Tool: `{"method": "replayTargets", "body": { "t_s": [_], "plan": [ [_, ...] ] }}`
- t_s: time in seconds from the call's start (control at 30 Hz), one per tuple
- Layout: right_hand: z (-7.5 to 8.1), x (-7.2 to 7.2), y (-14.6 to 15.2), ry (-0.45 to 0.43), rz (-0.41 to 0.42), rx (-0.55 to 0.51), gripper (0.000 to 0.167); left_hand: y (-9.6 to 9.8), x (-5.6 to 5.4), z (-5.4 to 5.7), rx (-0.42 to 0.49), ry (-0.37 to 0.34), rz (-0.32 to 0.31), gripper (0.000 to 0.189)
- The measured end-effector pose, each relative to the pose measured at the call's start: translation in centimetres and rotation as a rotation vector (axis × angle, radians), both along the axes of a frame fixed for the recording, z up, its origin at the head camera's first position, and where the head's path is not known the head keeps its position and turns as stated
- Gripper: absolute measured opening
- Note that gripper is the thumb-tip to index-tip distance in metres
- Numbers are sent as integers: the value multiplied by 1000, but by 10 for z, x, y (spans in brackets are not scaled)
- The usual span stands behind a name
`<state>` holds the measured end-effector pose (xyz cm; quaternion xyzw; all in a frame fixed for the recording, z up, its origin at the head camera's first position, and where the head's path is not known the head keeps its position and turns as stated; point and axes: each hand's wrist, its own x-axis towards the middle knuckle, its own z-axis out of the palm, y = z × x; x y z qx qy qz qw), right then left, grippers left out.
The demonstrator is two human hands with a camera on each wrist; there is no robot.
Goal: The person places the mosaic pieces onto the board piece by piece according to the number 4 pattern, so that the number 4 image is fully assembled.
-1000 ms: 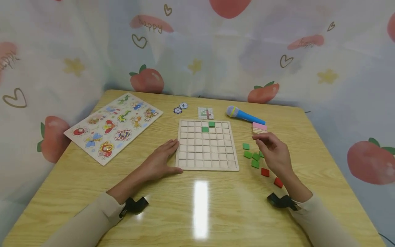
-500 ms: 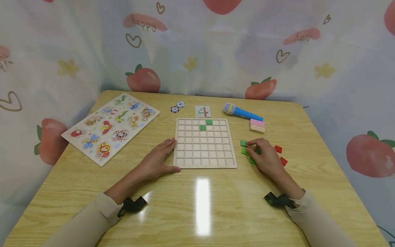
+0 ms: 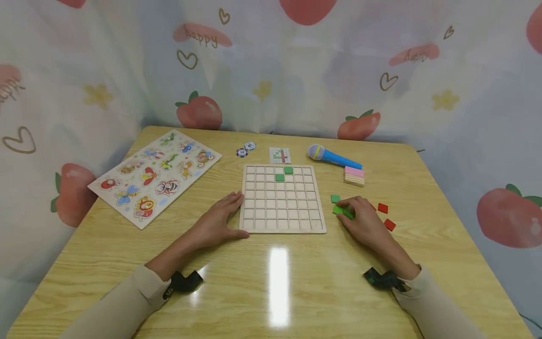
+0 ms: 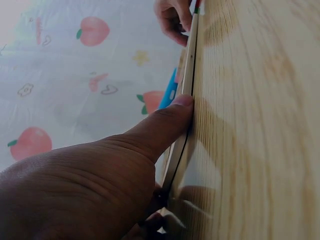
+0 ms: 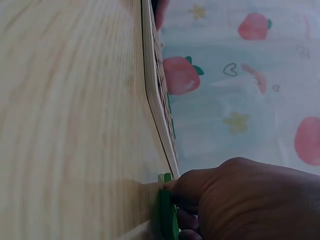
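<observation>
A square wooden grid board (image 3: pixel 284 203) lies mid-table with two green tiles (image 3: pixel 280 177) in its upper cells. My left hand (image 3: pixel 216 221) rests against its left side, fingers extended along the edge and thumb at the front corner; in the left wrist view the thumb (image 4: pixel 165 125) touches the board's edge. Right of the board, my right hand (image 3: pixel 362 220) bends its fingers and thumb round a green tile (image 3: pixel 348 213) in a small cluster. The right wrist view has its fingertips against green tiles (image 5: pixel 168 215); the palm hides part of the group. A loose green tile (image 3: pixel 335 198) lies just beyond.
Red tiles (image 3: pixel 390 224) lie right of my right hand. Behind are a pink-topped stack of wooden pieces (image 3: pixel 354 176), a blue toy microphone (image 3: pixel 334 157), a small pattern card (image 3: pixel 280 155) and two poker chips (image 3: pixel 242 152). An insect puzzle board (image 3: pixel 155 179) lies at left.
My right hand has come down from above the tiles to the green cluster. Red tiles that lay in front of the greens are now to the right. The left hand stays put.
</observation>
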<state>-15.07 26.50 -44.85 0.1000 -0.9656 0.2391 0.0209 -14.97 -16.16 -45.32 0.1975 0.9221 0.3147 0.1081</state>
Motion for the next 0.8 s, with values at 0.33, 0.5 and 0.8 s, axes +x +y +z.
{"method": "replayTargets", "body": {
  "t_s": [0.33,0.5,0.8],
  "plan": [
    [6,0,-8,22,67,-36,25,2,2,-1,-5,5,5,112],
    [26,-10,-38,21,182,-62,25,3,2,-3,1,1,-2,113],
    [44,-67,-115,-51,405,-5,24,3,0,-2,-15,18,-1,113]
  ]
}}
